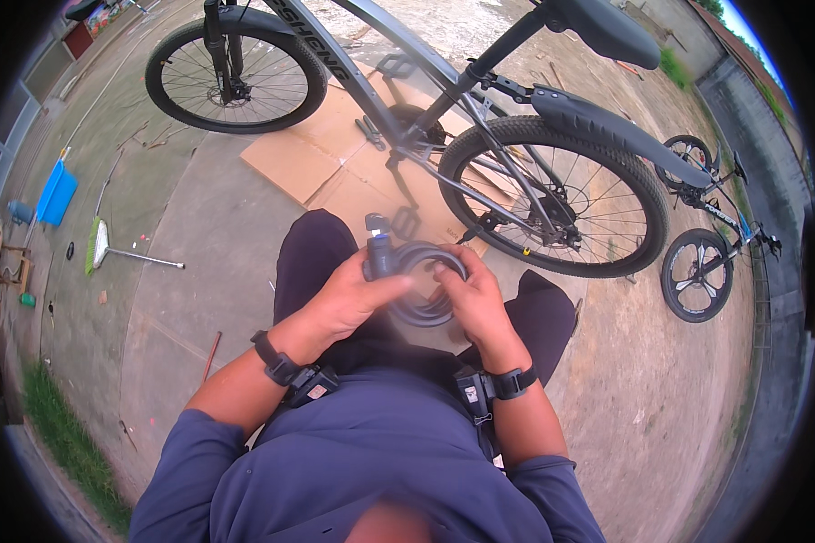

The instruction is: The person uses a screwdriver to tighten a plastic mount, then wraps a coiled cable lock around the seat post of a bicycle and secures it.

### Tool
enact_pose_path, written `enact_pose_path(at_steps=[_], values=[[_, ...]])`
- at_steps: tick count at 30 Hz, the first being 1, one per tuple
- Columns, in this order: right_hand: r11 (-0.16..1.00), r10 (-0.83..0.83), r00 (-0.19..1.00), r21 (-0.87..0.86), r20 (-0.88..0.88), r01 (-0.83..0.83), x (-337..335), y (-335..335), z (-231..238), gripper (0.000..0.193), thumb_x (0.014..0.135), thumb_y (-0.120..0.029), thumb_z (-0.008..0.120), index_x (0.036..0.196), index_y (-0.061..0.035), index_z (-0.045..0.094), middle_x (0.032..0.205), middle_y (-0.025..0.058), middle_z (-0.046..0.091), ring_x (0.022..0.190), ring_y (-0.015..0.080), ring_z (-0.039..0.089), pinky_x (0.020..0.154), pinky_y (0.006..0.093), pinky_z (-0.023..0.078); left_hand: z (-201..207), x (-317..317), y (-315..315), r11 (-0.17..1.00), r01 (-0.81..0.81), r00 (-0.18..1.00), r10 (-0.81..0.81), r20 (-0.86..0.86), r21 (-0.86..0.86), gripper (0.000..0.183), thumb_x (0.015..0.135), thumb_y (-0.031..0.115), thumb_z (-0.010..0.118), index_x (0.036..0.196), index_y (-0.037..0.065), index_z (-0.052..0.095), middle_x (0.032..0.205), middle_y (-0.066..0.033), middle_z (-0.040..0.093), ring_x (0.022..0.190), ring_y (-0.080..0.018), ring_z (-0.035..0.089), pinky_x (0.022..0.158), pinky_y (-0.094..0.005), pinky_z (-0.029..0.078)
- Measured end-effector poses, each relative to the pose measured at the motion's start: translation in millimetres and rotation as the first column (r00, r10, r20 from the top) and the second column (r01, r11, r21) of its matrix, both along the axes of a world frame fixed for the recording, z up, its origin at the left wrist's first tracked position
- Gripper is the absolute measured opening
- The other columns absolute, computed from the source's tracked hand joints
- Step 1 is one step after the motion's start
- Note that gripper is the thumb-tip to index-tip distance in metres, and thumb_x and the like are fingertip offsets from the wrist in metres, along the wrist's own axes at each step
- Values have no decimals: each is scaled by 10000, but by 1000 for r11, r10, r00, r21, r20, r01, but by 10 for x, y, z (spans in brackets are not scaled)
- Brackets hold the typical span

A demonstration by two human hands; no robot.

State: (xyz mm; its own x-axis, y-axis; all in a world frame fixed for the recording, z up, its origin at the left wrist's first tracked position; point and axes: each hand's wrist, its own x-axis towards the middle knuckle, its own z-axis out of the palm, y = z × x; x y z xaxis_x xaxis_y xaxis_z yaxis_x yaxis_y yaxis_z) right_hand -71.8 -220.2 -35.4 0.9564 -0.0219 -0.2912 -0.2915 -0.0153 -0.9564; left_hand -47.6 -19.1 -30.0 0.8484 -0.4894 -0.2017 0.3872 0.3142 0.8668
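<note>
A dark grey coiled cable bike lock (pixel 423 318) is held in front of my lap, between my knees. My left hand (pixel 346 297) is closed around the lock's cylindrical head, whose upper end points away from me. With fingers wrapped over the coil's right side, my right hand (pixel 476 297) grips the looped cable. Just beyond my hands stands a grey bicycle (pixel 369 98), front wheel to the left and rear wheel to the right. Neither hand touches it.
Flattened cardboard (pixel 290 166) lies beneath the bicycle, with a dark hand tool (pixel 369 133) on it. A second bicycle (pixel 697 276) is at far right. To the left are a blue dustpan (pixel 57 194), a broom (pixel 100 242) and a reddish rod (pixel 212 355).
</note>
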Motion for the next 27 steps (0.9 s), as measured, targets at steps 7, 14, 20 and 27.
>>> enact_pose_path(at_steps=[7,14,20,27], values=[[1000,-10,1000,1,18,10,12,10,4,353,960,-140,603,1279,0,546,946,60,642,706,118,625,631,251,494,52,7,-1,1000,4,1000,-4,5,19,429,878,217,746,1199,23,540,951,-54,686,864,-134,664,688,-234,447],[1000,-17,999,1,33,17,23,1,-52,354,947,-157,611,1274,-26,569,882,67,655,692,120,634,602,270,494,60,17,8,1000,-7,1000,8,-16,29,396,878,225,752,1159,35,547,915,-56,695,827,-113,649,667,-224,434],[1000,-14,999,17,41,13,27,-5,-54,360,945,-161,610,1268,-8,563,868,68,655,696,122,635,618,267,493,76,22,0,1000,-16,1000,16,-27,18,382,874,203,756,1138,29,543,922,-55,679,841,-131,660,677,-232,445],[1000,1,999,28,37,-2,27,-14,-91,365,946,-165,610,1270,-6,561,852,68,659,697,122,637,622,262,489,70,16,1,1000,-25,999,24,-45,-3,383,874,191,759,1139,27,536,941,-49,653,863,-150,676,687,-243,464]])
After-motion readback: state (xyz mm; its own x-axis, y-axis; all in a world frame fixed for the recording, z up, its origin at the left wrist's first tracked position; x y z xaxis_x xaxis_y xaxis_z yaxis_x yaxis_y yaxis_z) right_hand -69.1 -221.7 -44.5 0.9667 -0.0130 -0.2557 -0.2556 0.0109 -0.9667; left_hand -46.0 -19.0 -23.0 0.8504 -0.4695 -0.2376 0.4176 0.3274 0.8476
